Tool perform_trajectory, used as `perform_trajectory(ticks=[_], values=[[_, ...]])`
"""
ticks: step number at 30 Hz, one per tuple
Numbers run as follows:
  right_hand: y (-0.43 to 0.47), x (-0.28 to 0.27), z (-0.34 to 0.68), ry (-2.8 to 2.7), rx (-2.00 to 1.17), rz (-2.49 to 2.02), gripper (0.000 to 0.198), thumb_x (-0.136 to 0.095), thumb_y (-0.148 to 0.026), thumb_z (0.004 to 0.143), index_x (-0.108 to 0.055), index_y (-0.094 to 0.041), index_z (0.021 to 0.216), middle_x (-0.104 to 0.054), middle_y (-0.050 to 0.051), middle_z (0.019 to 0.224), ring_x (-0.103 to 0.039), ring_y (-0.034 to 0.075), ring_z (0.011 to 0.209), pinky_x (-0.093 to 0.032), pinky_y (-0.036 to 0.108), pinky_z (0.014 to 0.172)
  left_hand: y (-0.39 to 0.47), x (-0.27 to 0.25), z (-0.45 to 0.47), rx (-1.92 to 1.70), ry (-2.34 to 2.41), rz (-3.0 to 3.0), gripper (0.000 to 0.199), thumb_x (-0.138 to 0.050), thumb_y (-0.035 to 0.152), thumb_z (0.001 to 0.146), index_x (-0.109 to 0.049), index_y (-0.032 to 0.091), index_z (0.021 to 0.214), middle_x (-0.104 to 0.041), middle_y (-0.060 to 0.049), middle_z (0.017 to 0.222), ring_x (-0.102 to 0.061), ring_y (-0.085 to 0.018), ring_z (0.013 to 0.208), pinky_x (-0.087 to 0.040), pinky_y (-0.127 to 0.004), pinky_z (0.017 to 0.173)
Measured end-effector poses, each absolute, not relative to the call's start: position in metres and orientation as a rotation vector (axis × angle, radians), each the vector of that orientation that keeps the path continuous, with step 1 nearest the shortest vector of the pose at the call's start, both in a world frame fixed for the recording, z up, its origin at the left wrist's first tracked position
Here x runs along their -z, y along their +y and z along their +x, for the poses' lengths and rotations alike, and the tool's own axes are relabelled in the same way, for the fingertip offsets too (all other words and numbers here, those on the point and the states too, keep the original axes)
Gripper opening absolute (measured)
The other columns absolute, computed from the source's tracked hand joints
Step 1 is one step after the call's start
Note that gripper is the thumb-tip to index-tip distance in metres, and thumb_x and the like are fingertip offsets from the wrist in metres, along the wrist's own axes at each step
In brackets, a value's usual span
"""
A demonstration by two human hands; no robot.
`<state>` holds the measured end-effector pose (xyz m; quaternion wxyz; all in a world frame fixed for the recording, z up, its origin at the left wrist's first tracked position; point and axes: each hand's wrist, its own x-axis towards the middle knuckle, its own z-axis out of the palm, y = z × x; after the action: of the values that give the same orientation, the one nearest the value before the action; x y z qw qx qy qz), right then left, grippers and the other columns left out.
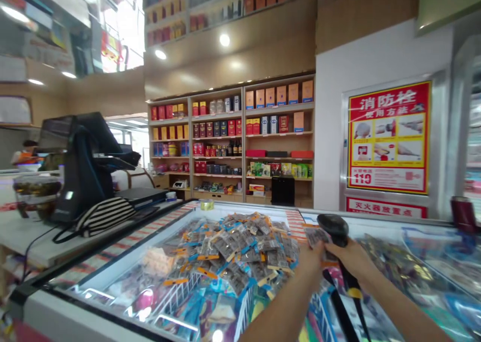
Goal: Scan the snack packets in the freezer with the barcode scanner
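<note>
My left hand [311,257] is closed on a small snack packet [314,234] with orange and blue edges. Close beside it, my right hand [355,258] grips a black barcode scanner [333,225], whose cable runs down from the yellow-banded handle. The right thumb reaches across toward the packet; whether it touches it, I cannot tell. To the left of both hands, a large heap of similar packets [240,246] lies on the glass top of a chest freezer [124,282]. Wrapped goods and white wire baskets show through the glass.
A black checkout terminal [80,166] stands on the left counter beside a striped pouch [107,215]. A tape roll [206,205] sits at the freezer's back edge. Shelves [218,136] of boxed goods line the wall, and a red fire-hydrant sign [389,136] hangs at right.
</note>
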<state>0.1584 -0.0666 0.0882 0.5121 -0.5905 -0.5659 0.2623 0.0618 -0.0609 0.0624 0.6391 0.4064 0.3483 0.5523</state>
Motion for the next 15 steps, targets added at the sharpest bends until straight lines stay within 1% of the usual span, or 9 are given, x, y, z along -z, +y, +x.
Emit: perform_trajectory(ticks=[3,5,8,10,13,15], values=[[-0.084,-0.102,0.116,-1.372,-0.721,-1.337,0.016,-0.058,-0.03,0.061,-0.052,-0.018,0.071,-0.06,0.002,0.057,-0.056,0.016,0.052,-0.042,0.025,0.048,-0.058,-0.078,0.014,-1.518,0.864,0.968,0.029,-0.06,0.034,0.063,-0.055,0.015,0.085,-0.062,-0.007,0.083,-0.059,-0.016,0.072,-0.046,-0.026,0.065],[-0.095,-0.107,0.098,-1.381,-0.837,-1.307,0.017,-0.059,-0.03,0.061,-0.05,-0.018,0.069,-0.055,0.0,0.049,-0.051,0.013,0.044,-0.039,0.024,0.041,-0.058,-0.085,-0.026,-1.571,0.897,0.966,0.025,-0.061,0.03,0.064,-0.055,0.016,0.084,-0.062,-0.005,0.081,-0.059,-0.015,0.072,-0.046,-0.024,0.064],[-0.116,-0.111,0.08,-1.36,-1.126,-1.158,0.02,-0.061,-0.031,0.062,-0.05,-0.017,0.07,-0.052,-0.002,0.047,-0.049,0.011,0.043,-0.039,0.022,0.04,-0.061,-0.09,-0.087,-1.63,0.933,0.957,0.018,-0.058,0.027,0.066,-0.054,0.017,0.081,-0.061,-0.001,0.075,-0.058,-0.013,0.065,-0.047,-0.023,0.059],[-0.132,-0.114,0.068,-1.335,-1.315,-1.051,0.02,-0.059,-0.033,0.064,-0.05,-0.016,0.068,-0.052,-0.002,0.049,-0.049,0.009,0.043,-0.04,0.021,0.04,-0.063,-0.091,-0.12,-1.645,0.949,0.94,0.017,-0.057,0.027,0.068,-0.053,0.017,0.082,-0.06,0.0,0.072,-0.058,-0.011,0.06,-0.047,-0.022,0.055],[-0.155,-0.115,0.052,-1.273,-1.53,-0.994,0.024,-0.057,-0.039,0.067,-0.049,-0.017,0.067,-0.052,-0.002,0.051,-0.047,0.008,0.041,-0.041,0.021,0.039,-0.065,-0.09,-0.152,-1.654,0.963,0.902,0.021,-0.056,0.028,0.069,-0.051,0.019,0.088,-0.059,0.001,0.075,-0.056,-0.009,0.055,-0.046,-0.021,0.05],[-0.166,-0.115,0.042,-1.26,-1.608,-0.989,0.027,-0.055,-0.043,0.068,-0.049,-0.017,0.066,-0.052,-0.002,0.051,-0.047,0.008,0.04,-0.041,0.022,0.038,-0.063,-0.09,-0.162,-1.662,0.956,0.887,0.022,-0.055,0.029,0.07,-0.05,0.019,0.089,-0.058,0.0,0.079,-0.055,-0.008,0.057,-0.046,-0.019,0.05]])
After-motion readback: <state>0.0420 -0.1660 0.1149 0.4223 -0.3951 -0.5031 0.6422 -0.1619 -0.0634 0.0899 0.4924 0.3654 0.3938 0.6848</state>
